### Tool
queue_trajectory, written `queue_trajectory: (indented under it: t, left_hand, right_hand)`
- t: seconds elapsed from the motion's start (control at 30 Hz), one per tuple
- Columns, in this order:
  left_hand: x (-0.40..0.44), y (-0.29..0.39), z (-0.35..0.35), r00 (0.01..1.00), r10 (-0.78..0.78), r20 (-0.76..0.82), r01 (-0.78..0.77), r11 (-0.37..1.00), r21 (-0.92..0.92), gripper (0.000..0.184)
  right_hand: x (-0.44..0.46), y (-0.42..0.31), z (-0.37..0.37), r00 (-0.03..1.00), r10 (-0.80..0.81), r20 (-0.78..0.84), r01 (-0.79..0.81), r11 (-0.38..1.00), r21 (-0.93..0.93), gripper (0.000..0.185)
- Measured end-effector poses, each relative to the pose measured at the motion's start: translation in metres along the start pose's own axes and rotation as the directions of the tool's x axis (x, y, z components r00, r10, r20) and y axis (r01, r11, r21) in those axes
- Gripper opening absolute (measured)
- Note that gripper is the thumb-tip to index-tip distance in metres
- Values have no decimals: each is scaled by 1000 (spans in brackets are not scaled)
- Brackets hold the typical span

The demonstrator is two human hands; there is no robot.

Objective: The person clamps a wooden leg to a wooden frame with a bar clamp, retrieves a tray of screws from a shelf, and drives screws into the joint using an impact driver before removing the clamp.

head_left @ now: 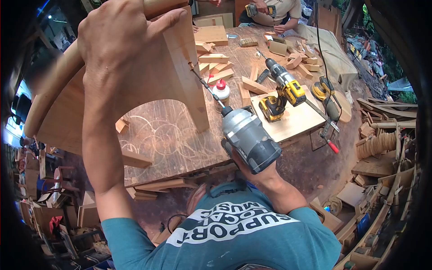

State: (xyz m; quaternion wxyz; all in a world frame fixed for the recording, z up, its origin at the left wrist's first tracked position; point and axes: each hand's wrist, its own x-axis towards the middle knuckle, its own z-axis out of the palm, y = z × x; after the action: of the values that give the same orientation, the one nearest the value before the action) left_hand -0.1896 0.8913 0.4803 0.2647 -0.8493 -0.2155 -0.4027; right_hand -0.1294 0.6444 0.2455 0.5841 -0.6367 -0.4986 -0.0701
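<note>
My left hand [112, 38] grips the top of a wooden furniture piece [186, 87], which has a rounded rim and an arched cutout. Its thumb lies along the upper edge; the other fingers are mostly hidden. My right hand [265, 173] is closed round the handle of a grey and black impact driver [250, 138], largely hidden behind the tool's body. A long bit [208, 86] runs from the driver up to a screw [191, 66] at the side of the wooden piece. I cannot tell how deep the screw sits.
On the workbench [157, 130] are a white glue bottle with a red cap [221, 90], a yellow cordless drill [288, 83], a sander [320, 88], a red-handled clamp [332, 146] and several wood blocks [216, 67]. Across it, a person [274, 11] holds another drill [260, 10]. A cable [318, 40] hangs at right.
</note>
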Motion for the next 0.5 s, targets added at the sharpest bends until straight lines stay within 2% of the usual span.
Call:
queue_trajectory:
  t: [0.23, 0.33, 0.5]
  left_hand:
    - [-3, -1, 1, 1000, 12, -22, -12, 999, -36, 64]
    - [-2, 0, 1, 999, 27, -42, -30, 998, -56, 63]
    - [2, -1, -1, 999, -2, 47, 4, 999, -32, 62]
  right_hand:
    - [8, -13, -2, 997, -83, -3, 82, 994, -73, 31]
    - [10, -12, -2, 998, -30, 58, 33, 998, -48, 30]
    - [9, -4, 3, 997, -74, 6, 74, 997, -29, 30]
